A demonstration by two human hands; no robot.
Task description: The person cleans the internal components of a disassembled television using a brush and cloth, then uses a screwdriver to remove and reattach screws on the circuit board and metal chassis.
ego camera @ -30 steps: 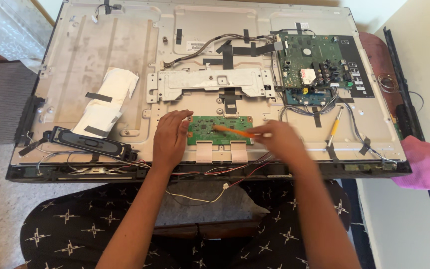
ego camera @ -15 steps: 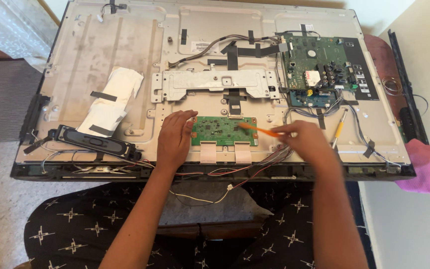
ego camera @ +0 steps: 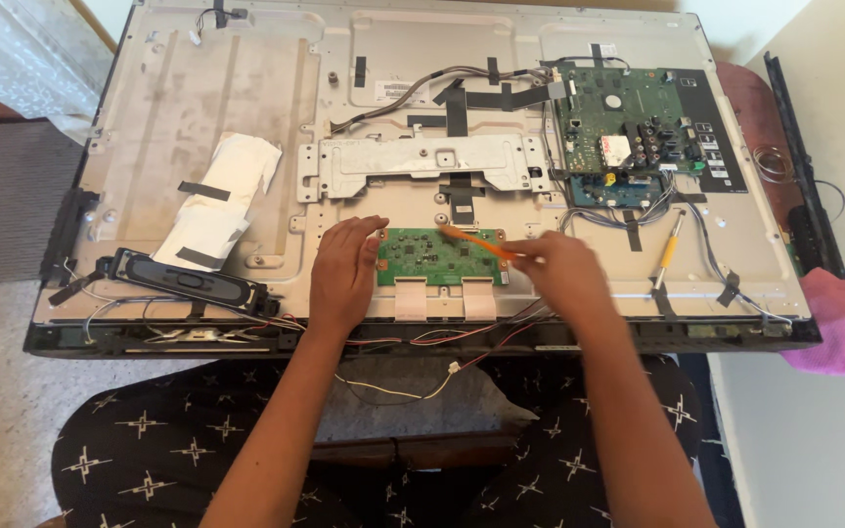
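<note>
Left hand [ego camera: 342, 279]: released grip, fingers flat beside small green board [ego camera: 439, 256].
Right hand [ego camera: 561, 277]: grasping orange tool [ego camera: 476, 242], tip over board.

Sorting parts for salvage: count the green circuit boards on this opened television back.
2. A small green circuit board lies low at the centre between the left hand and right hand; a larger green circuit board sits at upper right. Others may be hidden beneath metal brackets.
</note>
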